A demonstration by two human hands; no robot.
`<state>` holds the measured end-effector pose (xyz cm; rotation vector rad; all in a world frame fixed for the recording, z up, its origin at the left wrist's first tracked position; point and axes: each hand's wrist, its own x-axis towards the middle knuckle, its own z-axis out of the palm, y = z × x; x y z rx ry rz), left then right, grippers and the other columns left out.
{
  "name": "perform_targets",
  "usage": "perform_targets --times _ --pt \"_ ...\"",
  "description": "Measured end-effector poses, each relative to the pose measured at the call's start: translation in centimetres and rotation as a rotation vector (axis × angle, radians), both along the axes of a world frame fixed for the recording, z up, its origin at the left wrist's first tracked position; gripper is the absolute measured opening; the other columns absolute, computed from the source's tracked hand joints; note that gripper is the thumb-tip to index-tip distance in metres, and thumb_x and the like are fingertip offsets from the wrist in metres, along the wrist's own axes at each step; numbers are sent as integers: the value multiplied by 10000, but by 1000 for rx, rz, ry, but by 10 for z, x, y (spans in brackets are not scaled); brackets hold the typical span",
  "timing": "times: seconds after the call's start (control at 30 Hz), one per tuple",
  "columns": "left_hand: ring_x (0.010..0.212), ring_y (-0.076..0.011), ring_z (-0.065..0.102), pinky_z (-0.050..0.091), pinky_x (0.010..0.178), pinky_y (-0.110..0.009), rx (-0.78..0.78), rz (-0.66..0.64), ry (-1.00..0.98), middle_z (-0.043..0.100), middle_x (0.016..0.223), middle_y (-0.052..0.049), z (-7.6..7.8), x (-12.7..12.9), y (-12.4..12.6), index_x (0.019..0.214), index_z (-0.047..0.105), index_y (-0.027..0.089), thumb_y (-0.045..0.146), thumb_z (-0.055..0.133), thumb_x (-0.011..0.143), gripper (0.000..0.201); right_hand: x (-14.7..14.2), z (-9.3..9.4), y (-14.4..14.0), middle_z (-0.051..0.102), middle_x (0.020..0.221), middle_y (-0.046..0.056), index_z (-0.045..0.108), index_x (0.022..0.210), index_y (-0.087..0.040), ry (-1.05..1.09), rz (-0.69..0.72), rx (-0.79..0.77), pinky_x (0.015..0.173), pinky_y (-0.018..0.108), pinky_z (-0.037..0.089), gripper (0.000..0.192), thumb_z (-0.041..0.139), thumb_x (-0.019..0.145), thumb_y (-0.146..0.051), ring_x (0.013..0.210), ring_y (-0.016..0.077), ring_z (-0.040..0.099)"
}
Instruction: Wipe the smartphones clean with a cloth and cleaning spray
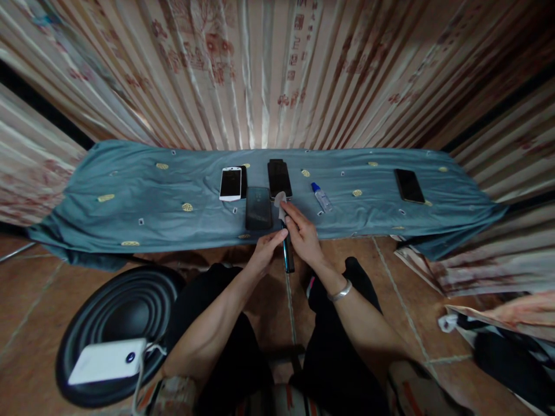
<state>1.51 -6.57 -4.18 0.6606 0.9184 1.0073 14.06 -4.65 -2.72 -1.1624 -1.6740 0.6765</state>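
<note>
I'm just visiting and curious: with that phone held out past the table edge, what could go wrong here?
1. The phone is held edge-on between both hands, left hand and right hand, over the tiled floor; a slip could drop it.
2. The small bottle lies near the right hand; a nudge might roll it.
3. The dark phone lies close to the table edge.

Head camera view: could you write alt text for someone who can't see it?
Two hands, left hand and right hand, hold a dark phone edge-on while the right presses a white cloth to it. More phones and a small bottle lie on a teal-covered table.
</note>
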Motion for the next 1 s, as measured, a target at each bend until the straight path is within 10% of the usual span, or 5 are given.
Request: perform_targets --times 1.0 --pt "772 -209 672 480 819 -338 1 7 6 737 726 -63 2 -1 0 777 770 121 570 837 555 505 -2 -5 3 569 1441 15 585 1365 -290 8 -7 13 1188 403 347 424 425 974 -332 1369 180 491"
